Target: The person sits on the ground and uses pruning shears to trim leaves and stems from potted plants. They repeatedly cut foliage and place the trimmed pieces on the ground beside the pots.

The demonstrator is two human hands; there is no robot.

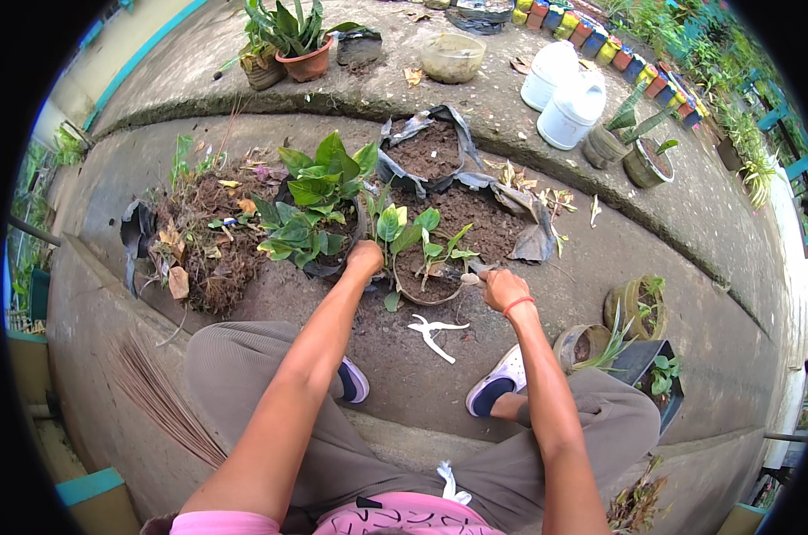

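A: Head view, looking down. Which thing is in hand?

B: A small round pot (419, 283) of dark soil with green-leaved cuttings (410, 230), standing on the concrete ground (671, 267) just ahead of the person's knees, between a leafy plant in a black bag (315, 209) on the left and a mound of loose soil (475, 223) behind.

A: State of the left hand (365, 259)?

B: Curled at the pot's left rim, fingers bent down into the edge beside the stems. Whether they pinch a stem or press the soil cannot be told.

A: And the right hand (504, 290)?

B: Closed in a fist around the handle of a small tool (469, 277), whose pale tip lies at the pot's right rim, touching or just above the soil. A red band circles that wrist.

A: Surrounding items?

B: Left, a heap of roots, dry leaves and earth (203, 250). Behind, an opened black bag of soil (426, 152). On the raised ledge beyond: two white jugs (564, 89), a pale bowl (451, 56), a terracotta pot with a plant (304, 53). Right of the person, several small potted plants (640, 308). A white scrap (435, 332) lies on the ground between the two shoes (496, 382), near the pot. A bundle of broom bristles (163, 401) lies at lower left.
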